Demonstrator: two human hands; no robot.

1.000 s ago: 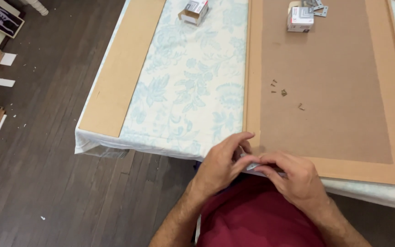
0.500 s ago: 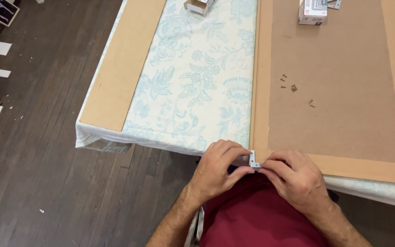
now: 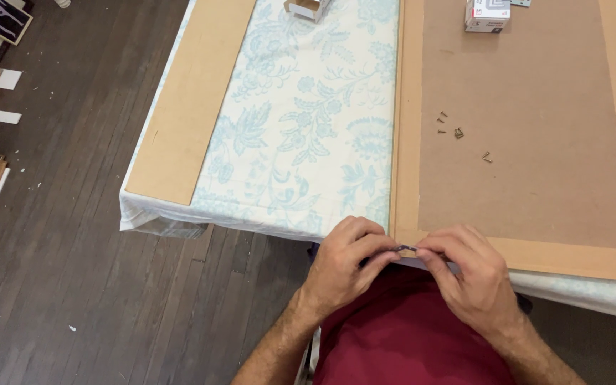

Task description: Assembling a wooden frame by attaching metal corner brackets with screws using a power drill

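Piece in my grip: a small metal part point(image 3: 406, 249), grey with a slight gleam, pinched between my left hand point(image 3: 347, 258) and my right hand point(image 3: 468, 276).
Frame just beyond my fingers: pale raw-looking wood or fibreboard point(image 3: 409, 142), matt and smooth.
Backing panel inside it: brown hardboard point(image 3: 536, 164), matt, faintly fibrous.
Small screws farther out on that panel: dull brassy metal point(image 3: 458, 132).
Cloth to the left of my grip: printed fabric point(image 3: 308, 128), soft, matt, lightly creased at the edge.
Strip beyond the cloth: tan board point(image 3: 187, 107), flat and matt.
Little boxes at the far edge: printed cardboard point(image 3: 486, 14), slightly glossy.
Floor below, left of my grip: dark wood planks point(image 3: 58, 235), worn, low sheen.
Shirt under my wrists: dark red cloth point(image 3: 408, 335), matt.
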